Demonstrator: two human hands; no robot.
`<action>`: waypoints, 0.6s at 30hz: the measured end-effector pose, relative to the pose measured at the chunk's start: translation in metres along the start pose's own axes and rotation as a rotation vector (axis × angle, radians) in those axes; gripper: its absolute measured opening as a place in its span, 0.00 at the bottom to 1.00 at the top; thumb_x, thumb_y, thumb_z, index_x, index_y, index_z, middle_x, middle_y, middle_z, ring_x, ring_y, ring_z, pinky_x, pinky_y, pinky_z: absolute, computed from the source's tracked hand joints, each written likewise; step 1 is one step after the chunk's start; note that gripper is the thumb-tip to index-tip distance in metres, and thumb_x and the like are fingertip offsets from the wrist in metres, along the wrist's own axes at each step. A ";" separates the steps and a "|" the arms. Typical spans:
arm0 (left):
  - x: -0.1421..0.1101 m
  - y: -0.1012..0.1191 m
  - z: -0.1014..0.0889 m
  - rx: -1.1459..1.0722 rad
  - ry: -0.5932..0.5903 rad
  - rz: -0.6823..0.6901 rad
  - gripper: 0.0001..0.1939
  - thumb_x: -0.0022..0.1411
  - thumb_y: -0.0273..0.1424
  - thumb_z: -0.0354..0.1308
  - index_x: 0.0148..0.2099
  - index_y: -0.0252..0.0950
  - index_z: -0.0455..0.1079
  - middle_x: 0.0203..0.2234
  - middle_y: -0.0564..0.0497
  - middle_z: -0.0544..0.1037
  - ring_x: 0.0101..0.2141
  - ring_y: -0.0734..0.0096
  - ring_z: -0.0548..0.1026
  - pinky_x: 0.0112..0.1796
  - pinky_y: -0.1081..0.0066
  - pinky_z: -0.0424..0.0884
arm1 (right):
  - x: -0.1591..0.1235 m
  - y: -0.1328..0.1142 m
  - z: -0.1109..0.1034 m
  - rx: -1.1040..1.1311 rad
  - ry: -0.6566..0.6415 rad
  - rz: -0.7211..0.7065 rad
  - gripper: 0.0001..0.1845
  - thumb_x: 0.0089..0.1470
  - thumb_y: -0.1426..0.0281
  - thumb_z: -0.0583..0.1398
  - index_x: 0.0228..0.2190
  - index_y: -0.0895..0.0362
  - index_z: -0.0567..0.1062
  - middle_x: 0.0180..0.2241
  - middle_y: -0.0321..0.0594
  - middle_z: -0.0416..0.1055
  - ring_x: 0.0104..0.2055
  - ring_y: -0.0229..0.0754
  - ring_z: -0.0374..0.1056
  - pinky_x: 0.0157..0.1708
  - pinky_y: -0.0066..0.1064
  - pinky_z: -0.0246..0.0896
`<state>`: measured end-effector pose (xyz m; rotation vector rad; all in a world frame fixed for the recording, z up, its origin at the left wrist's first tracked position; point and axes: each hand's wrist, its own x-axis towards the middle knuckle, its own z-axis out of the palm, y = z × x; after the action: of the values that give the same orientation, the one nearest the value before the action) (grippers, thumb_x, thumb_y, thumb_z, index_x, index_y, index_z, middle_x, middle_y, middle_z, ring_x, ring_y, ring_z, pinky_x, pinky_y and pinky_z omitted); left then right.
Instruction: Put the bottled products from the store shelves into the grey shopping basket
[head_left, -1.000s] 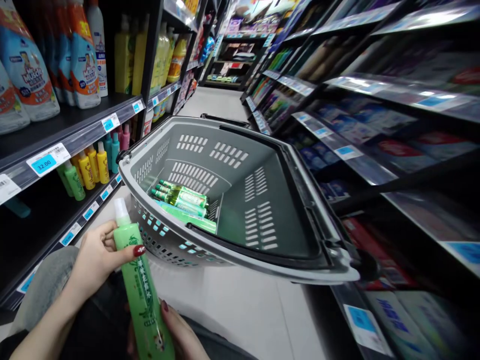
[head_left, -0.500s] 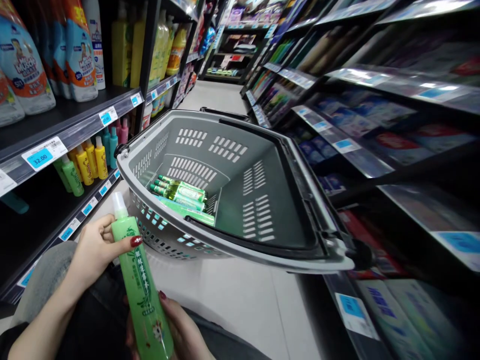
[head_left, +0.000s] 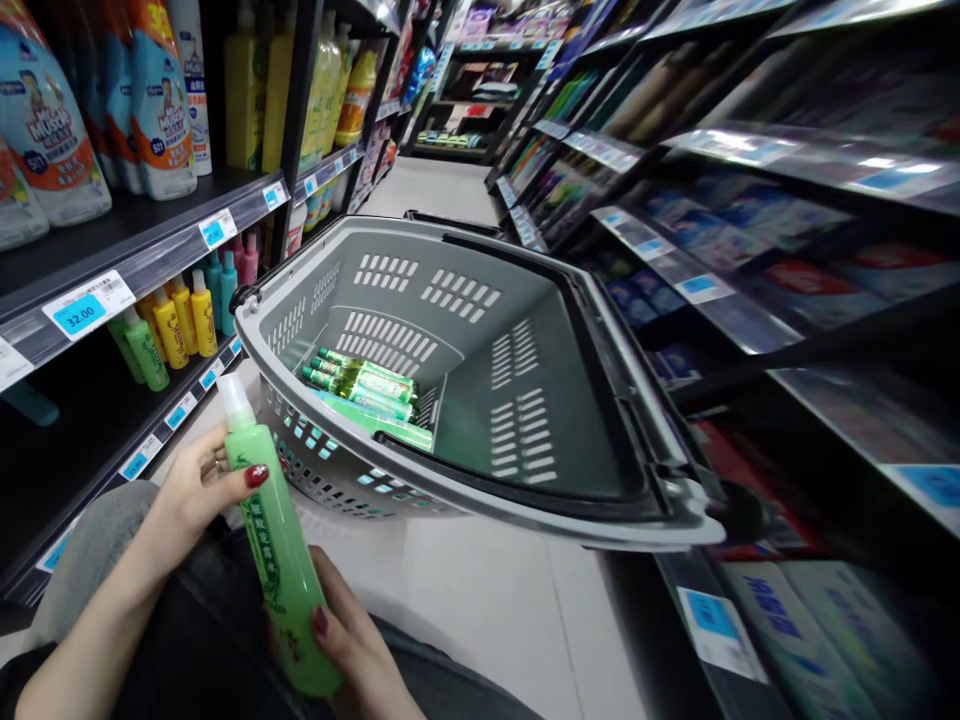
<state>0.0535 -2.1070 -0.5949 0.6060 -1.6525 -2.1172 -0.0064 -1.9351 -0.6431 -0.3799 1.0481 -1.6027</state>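
A tall light-green bottle [head_left: 274, 545] with a white cap is held in both hands near the bottom left. My left hand [head_left: 196, 492] wraps its upper part, thumb on the front. My right hand [head_left: 352, 640] cups its base from below. Just beyond stands a grey shopping basket [head_left: 525, 300], tilted toward me, with several green bottles [head_left: 364, 392] lying at its bottom.
Left shelves [head_left: 142, 250] carry blue-and-orange refill pouches, yellow bottles and small coloured bottles, with blue price tags. Right shelves [head_left: 750, 300] hold boxed goods. The pale floor aisle [head_left: 442, 190] runs on past the basket. My grey-trousered knee [head_left: 90, 560] shows at lower left.
The green bottle has been turned in my hands and lifted slightly, its label now facing more to the right. The basket stays where it was.
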 end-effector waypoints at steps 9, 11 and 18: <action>-0.007 0.000 0.019 -0.574 -0.032 -0.030 0.15 0.46 0.23 0.61 0.39 0.36 0.65 0.29 0.53 0.77 0.34 0.63 0.78 0.44 0.54 0.73 | -0.005 -0.002 -0.008 -0.823 0.214 -0.408 0.26 0.43 0.63 0.66 0.45 0.53 0.66 0.41 0.40 0.62 0.44 0.46 0.60 0.44 0.31 0.54; -0.006 -0.001 0.019 -0.618 -0.039 -0.015 0.15 0.46 0.23 0.60 0.39 0.36 0.66 0.30 0.52 0.77 0.33 0.65 0.78 0.42 0.57 0.75 | -0.007 -0.006 -0.011 -0.774 0.077 -0.282 0.29 0.44 0.59 0.65 0.47 0.54 0.67 0.44 0.42 0.63 0.47 0.49 0.60 0.47 0.33 0.53; -0.001 -0.002 0.015 -0.742 -0.148 0.010 0.14 0.47 0.18 0.57 0.39 0.32 0.69 0.31 0.49 0.78 0.32 0.69 0.77 0.40 0.63 0.76 | -0.013 -0.007 -0.011 -0.741 -0.013 0.023 0.36 0.40 0.55 0.66 0.51 0.53 0.67 0.46 0.43 0.67 0.48 0.54 0.60 0.47 0.38 0.53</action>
<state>0.0456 -2.0939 -0.5938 0.2035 -0.7997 -2.5714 -0.0147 -1.9189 -0.6400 -0.8614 1.6118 -1.1383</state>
